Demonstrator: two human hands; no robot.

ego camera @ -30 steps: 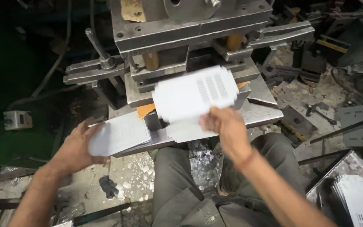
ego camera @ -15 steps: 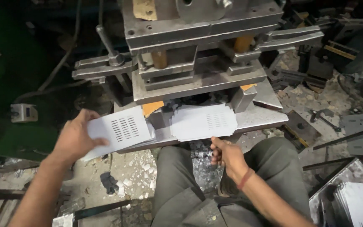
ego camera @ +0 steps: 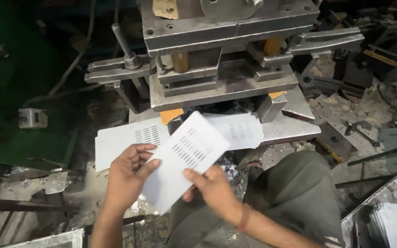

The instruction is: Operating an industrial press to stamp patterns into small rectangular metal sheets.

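Head view: we pinch one slotted white sheet [ego camera: 184, 160] in left hand [ego camera: 127, 177] and right hand [ego camera: 214, 188], fingers closed on its edges; next likely squaring it under the press die [ego camera: 221, 87].

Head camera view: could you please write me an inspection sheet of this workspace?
Surface: steel press bed, scrap chips at its front edge.
Job's things: white slotted plate held in both hands; two similar plates, and, lie on the bed.
Clutter: metal offcuts on floor; stacked white plates lower right.
Grippers: left hand and right hand, fingers on the held plate.
Cables: dark cable upper left.
Surroundings: press die block; person's grey trousers.
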